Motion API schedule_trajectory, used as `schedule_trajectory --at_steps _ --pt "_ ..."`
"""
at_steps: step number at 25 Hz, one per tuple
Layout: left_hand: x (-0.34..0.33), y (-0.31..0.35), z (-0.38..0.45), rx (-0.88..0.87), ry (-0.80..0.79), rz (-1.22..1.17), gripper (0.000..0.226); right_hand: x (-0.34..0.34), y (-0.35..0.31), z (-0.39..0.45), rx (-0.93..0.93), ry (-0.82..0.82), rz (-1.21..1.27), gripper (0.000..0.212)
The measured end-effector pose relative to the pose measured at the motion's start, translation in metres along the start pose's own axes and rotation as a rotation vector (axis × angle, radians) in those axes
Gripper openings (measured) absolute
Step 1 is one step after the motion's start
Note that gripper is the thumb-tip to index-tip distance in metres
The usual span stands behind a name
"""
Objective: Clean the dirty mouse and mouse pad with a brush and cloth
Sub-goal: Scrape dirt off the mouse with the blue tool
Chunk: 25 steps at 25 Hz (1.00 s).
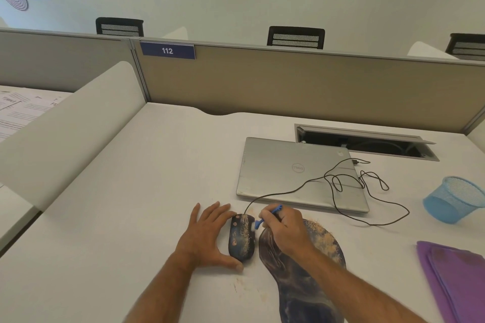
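Observation:
A dark wired mouse (242, 237) speckled with tan dust lies on the white desk, just left of a dark blue marbled mouse pad (309, 278) that carries a patch of the same dust near its top. My left hand (208, 237) lies flat against the mouse's left side, thumb curled round its near end, steadying it. My right hand (284, 231) is closed on a small blue brush (265, 219), whose head touches the mouse's upper right edge. A folded purple cloth (454, 278) rests at the right edge of the desk.
A closed silver laptop (288, 173) lies behind the mouse, with the mouse's black cable (367, 191) looped over it. A blue mesh cup (452, 202) lies tipped at the right. An open cable hatch (367, 143) sits at the back. Dust specks lie on the desk near the mouse.

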<state>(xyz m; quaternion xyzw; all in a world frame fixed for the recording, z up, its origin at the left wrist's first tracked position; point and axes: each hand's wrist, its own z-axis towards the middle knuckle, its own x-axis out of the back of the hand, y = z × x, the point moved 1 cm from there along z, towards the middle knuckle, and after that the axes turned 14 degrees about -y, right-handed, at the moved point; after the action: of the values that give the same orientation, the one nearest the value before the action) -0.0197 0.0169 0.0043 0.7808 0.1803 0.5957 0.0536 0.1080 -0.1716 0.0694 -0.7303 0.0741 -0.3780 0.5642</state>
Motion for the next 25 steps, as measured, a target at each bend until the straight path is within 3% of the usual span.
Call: schedule_trajectory --at_steps 6,10,14,18,21,25 --pt "-0.001 -0.001 0.001 -0.011 0.016 -0.012 0.130 0.000 -0.002 -0.005 -0.001 -0.077 -0.028 0.020" --pt "-0.001 -0.001 0.000 -0.020 0.025 -0.011 0.130 0.000 -0.001 -0.006 0.015 0.001 -0.021 0.017" --pt "-0.001 -0.001 0.000 -0.019 0.033 -0.019 0.130 -0.004 0.001 -0.009 0.027 -0.073 -0.046 0.020" --pt "-0.001 -0.001 0.001 -0.012 0.025 -0.007 0.130 -0.004 0.003 -0.015 0.080 -0.015 -0.024 0.015" --pt "-0.002 -0.001 0.001 -0.010 0.018 -0.006 0.131 -0.010 0.007 -0.023 0.097 -0.102 -0.062 0.017" --pt "-0.001 -0.001 0.001 -0.005 0.008 0.002 0.131 -0.008 0.011 -0.026 0.147 -0.028 -0.047 0.016"
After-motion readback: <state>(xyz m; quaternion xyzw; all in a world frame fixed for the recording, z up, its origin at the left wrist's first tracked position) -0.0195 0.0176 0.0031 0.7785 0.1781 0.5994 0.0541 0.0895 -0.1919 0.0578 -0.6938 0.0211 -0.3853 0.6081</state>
